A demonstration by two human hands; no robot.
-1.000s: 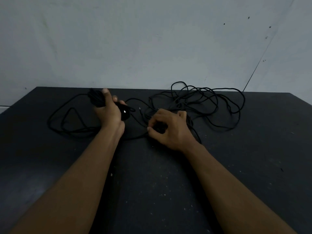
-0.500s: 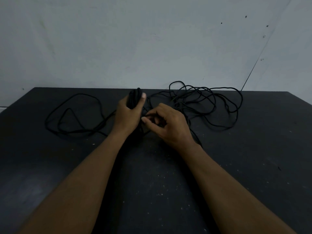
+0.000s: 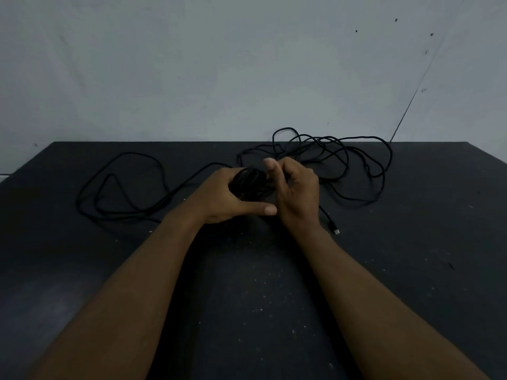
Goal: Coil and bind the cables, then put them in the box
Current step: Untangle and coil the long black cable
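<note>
A small black coil of cable (image 3: 251, 182) sits between my two hands at the middle of the dark table. My left hand (image 3: 222, 198) grips the coil from the left, thumb stretched out below it. My right hand (image 3: 296, 190) curls round the coil's right side, one finger raised above it. A loose strand of the same cable (image 3: 118, 185) trails off in loops to the left. A tangled heap of black cable (image 3: 343, 160) lies at the back right, and a plug end (image 3: 335, 231) rests by my right wrist. No box is in view.
The dark table (image 3: 247, 311) is speckled with pale crumbs and ends at a grey wall (image 3: 219, 64) behind. Loose cable loops occupy the far left and far right of the tabletop.
My left hand carried the coil from the left toward the centre. My right hand left the table and closed round the coil's right side. The left loops shifted slightly.
</note>
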